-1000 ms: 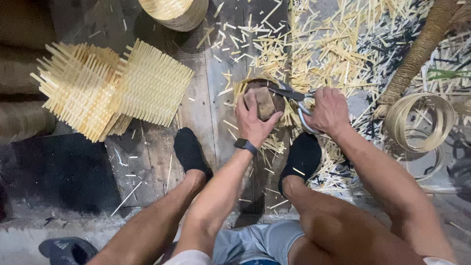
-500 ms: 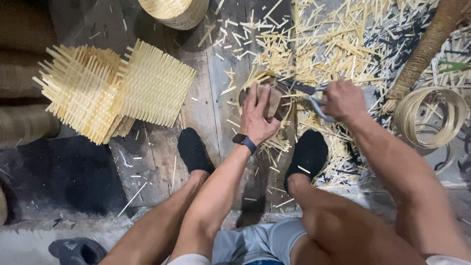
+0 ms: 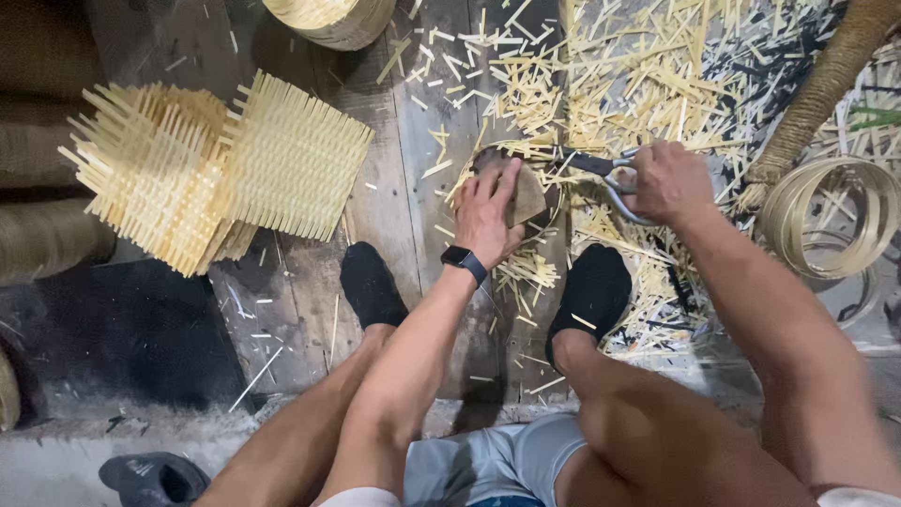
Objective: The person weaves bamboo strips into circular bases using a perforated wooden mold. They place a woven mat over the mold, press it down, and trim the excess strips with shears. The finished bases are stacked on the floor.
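Amid bamboo offcuts (image 3: 648, 75), right hand (image 3: 668, 181) grips shears (image 3: 601, 171); left hand (image 3: 486, 211) presses woven piece (image 3: 527, 195).

Dull grey metal shears (image 3: 601, 174); pale, matt woven cane mats (image 3: 225, 174); rough, worn wooden floor (image 3: 394, 188) strewn with dry straw-coloured offcuts (image 3: 638, 75).
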